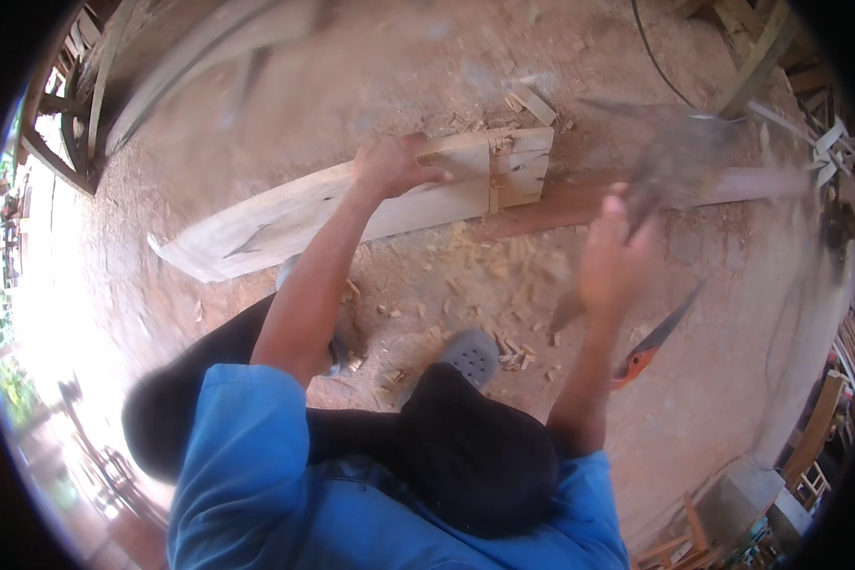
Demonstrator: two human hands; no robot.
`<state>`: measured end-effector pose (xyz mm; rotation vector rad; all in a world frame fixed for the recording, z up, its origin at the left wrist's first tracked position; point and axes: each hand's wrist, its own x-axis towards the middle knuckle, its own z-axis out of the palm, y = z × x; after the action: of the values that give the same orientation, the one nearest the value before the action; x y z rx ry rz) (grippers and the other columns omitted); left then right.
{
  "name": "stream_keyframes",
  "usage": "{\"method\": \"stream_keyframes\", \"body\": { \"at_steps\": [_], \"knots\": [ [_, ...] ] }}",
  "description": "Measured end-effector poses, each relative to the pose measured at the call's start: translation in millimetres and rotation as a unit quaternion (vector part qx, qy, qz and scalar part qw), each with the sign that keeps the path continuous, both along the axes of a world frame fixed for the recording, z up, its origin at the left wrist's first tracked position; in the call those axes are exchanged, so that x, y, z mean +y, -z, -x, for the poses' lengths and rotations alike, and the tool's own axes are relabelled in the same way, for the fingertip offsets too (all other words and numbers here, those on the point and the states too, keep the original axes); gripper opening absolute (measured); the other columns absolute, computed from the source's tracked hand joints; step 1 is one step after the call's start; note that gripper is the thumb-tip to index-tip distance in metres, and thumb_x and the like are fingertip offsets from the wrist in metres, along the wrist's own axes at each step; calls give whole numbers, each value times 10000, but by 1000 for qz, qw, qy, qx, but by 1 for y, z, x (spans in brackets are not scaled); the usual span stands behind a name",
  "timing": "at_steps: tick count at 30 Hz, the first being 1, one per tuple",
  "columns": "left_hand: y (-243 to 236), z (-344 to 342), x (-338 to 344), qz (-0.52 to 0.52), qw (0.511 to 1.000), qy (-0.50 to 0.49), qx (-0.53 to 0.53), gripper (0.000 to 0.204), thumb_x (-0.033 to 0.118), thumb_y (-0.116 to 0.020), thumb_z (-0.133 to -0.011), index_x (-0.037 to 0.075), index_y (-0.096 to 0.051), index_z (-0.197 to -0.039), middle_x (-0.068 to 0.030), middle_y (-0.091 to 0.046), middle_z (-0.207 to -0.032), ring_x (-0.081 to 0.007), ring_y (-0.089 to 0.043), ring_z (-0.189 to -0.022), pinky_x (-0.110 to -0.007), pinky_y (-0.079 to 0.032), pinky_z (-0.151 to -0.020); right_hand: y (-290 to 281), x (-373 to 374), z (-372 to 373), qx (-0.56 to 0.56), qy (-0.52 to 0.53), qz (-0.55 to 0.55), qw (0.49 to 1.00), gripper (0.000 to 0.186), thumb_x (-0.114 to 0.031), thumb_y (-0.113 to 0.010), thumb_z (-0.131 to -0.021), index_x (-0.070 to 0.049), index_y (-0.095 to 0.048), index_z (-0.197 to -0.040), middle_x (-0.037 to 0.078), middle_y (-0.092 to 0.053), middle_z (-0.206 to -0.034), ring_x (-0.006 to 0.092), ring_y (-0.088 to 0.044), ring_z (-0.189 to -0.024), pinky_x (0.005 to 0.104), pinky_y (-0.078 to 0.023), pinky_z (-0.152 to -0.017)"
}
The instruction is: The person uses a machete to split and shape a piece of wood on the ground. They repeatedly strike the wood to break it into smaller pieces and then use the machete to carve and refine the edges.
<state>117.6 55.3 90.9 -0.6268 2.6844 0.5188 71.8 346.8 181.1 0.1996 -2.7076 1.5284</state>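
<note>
1. Nearest the camera are a blue shirt (380, 518) and dark trousers (480, 451), on the near side of the pale board (285, 223), which lies across the floor, its right end by a reddish timber (565, 204).
2. On the board's upper edge, the left hand (387, 169) seems clamped — thumb on the face, other fingers over the far side.
3. Below the right end, wood chips (500, 274) lie scattered; trimming looks like the step in hand.
4. Beyond that end, the right hand (619, 261) has fingers apparently wrapped round a blurred tool (684, 161). A next stroke would call for a steady board — and left fingers clear.
5. Nearer the body than the board, rightward, lies an orange-handled saw (655, 339).
</note>
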Motion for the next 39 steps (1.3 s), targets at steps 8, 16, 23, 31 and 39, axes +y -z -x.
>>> {"method": "stream_keyframes", "body": {
  "at_steps": [8,16,23,31,39],
  "knots": [
    [9,-5,-2,9,999,14,39,782,750,-705,-755,184,-674,-1294,-112,-748,-1114,-308,-691,-1117,-471,-520,-974,61,-10,-16,-105,-112,-152,976,439,-346,-570,-1033,61,-580,-1197,262,-674,-904,319,-684,-819,455,-507,-729],
    [9,0,-4,-26,1000,3,16,765,750,-715,-747,184,-693,-1262,-114,-743,-1119,-308,-681,-1128,-481,-521,-962,17,-8,-5,-32,-42,-131,990,445,-293,-610,-1013,67,-561,-1271,269,-697,-1004,375,-704,-920,464,-526,-819],
    [11,2,-14,-51,998,3,47,873,699,-762,-699,68,-668,-1295,-216,-718,-1186,-408,-677,-1115,-483,-525,-964,80,-3,-28,-96,-144,-173,969,406,-298,-609,-1019,33,-575,-1252,299,-688,-965,444,-686,-916,489,-522,-775],
    [19,4,-12,-31,999,11,27,794,699,-732,-748,137,-659,-1304,-116,-747,-1115,-304,-694,-1092,-482,-518,-956,-10,-5,5,-29,13,57,998,411,-305,-612,-1022,59,-613,-1212,150,-704,-933,267,-670,-788,424,-522,-737],
    [10,4,-10,-8,998,8,60,811,712,-740,-726,143,-670,-1300,-122,-746,-1122,-313,-703,-1066,-486,-524,-955,43,-19,-1,-151,-89,-187,967,462,-337,-589,-1025,36,-561,-1296,195,-719,-981,317,-709,-814,466,-532,-720]
  ]
}}
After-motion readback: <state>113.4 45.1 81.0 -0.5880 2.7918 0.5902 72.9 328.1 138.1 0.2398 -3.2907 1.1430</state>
